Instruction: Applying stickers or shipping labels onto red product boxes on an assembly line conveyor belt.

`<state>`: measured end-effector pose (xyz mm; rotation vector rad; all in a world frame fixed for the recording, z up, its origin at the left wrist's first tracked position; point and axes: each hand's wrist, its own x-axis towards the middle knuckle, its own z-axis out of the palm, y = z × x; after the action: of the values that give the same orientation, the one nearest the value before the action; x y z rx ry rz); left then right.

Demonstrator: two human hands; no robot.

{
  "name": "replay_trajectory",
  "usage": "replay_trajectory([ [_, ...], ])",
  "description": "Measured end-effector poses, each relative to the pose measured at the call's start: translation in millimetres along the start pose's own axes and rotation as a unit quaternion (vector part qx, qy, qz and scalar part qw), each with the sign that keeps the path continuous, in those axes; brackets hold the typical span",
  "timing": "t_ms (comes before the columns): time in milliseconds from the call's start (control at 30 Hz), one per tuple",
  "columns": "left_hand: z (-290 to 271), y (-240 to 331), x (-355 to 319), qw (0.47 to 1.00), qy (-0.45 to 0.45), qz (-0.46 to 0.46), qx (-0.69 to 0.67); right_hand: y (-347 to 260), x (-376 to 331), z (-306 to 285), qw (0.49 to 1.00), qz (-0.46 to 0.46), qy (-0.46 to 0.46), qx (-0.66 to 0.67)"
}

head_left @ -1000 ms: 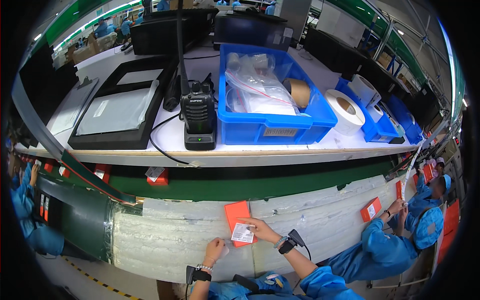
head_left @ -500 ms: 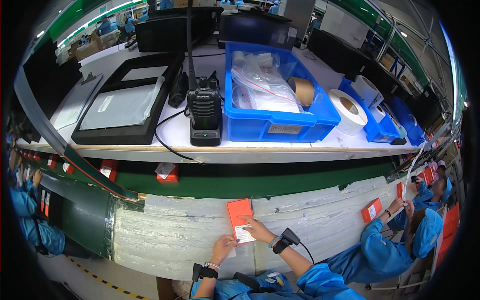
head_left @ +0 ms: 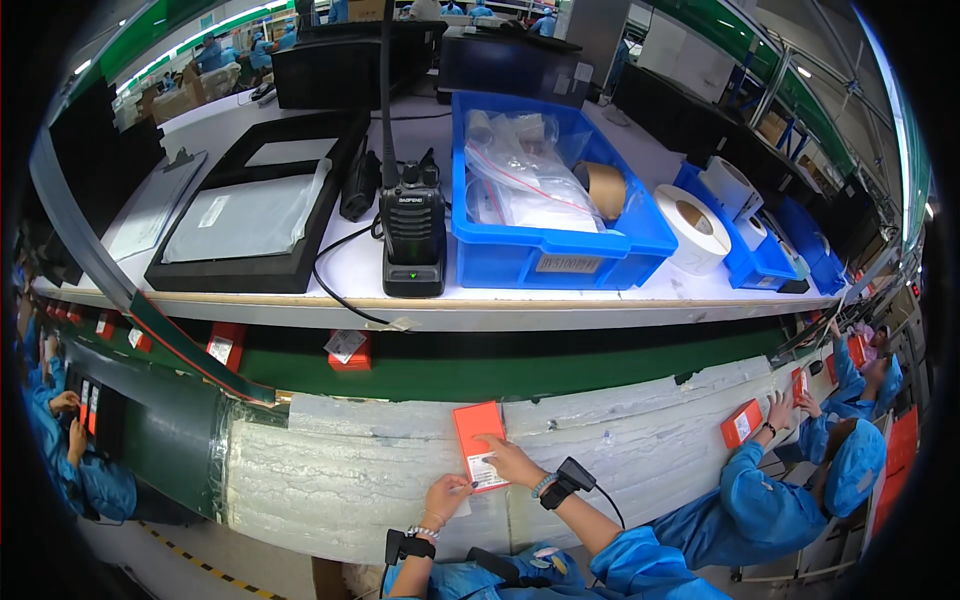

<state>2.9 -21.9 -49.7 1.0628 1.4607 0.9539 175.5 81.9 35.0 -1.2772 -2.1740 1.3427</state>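
Note:
A flat red box [head_left: 477, 420] with a printed white label [head_left: 486, 474] lies on the wrapped bench in front of me. My right hand [head_left: 512, 462] rests on its right side, fingers stretched over the top beside the label. At the lower left corner of the box, my left hand [head_left: 445, 497] pinches a small white slip [head_left: 462, 508], partly hidden by the fingers. Both wrists carry black strapped devices and beaded bracelets.
Beyond the bench runs a green conveyor belt [head_left: 440, 375] with several red boxes [head_left: 350, 352]. The shelf above holds a walkie-talkie [head_left: 413, 240], a blue bin [head_left: 560, 255] of plastic bags and a label roll [head_left: 690, 230]. A co-worker [head_left: 730, 500] works at right, another [head_left: 70, 440] at left.
My hands and the red box stay nearly in place. Boxes on the belt have shifted slightly right. The right co-worker's hand has spread; the left co-worker's hands are now at a black tray.

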Motion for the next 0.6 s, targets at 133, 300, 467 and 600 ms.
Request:
replay_trajectory([
  [133, 0, -4, 0, 1.000, 0.008, -0.017, 0.020, 0, -5, 27, 0.985, 0.035, 0.037, -0.163],
  [300, 0, -24, 2, 0.996, 0.046, -0.002, 0.078, -23, 2, 70, 0.874, 0.122, 0.241, -0.403],
  [467, -39, 4, 25, 0.972, 0.219, -0.057, 0.058, 11, -15, 41, 0.891, 0.168, 0.229, -0.354],
  [600, -99, -4, 85, 0.913, 0.366, 0.054, 0.172, 96, -63, -21, 0.794, 0.272, 0.357, -0.411],
])
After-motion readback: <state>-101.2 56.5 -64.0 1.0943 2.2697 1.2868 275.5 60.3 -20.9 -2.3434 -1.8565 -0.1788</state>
